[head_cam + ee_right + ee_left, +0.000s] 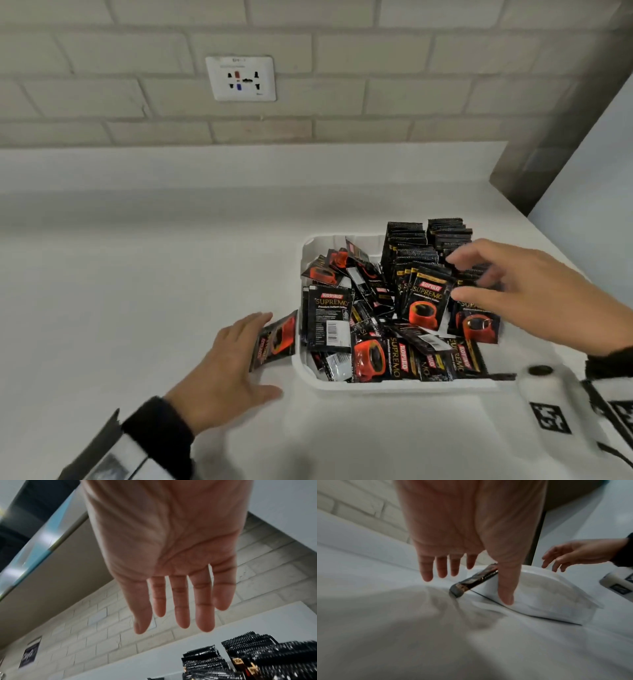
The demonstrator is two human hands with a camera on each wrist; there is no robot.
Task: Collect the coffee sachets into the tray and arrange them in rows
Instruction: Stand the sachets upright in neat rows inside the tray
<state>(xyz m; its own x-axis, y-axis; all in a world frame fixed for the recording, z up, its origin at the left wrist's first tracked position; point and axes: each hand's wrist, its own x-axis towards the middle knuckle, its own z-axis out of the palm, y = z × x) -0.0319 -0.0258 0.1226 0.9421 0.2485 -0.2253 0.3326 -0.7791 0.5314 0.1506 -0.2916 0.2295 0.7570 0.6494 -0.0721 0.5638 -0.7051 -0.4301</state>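
Note:
A white tray [310, 377] on the white counter holds several black-and-red coffee sachets. Upright rows of sachets [411, 246] fill its far right part, and loose sachets [370, 342] lie jumbled at the left and front. One sachet [275, 341] stands outside, leaning on the tray's left wall; the left wrist view shows this sachet [476, 582] against the tray [547, 595]. My left hand [239, 349] [453, 568] is open right beside it, fingers straight; contact is unclear. My right hand [479, 281] [180, 608] hovers open over the upright rows [240, 655], holding nothing.
A brick wall with a white power socket [240, 78] runs behind the counter [137, 274]. A dark pillar [548, 154] stands at the back right, where the counter ends. A white wrist-worn camera [541, 383] with black markers sits near the tray's front right corner.

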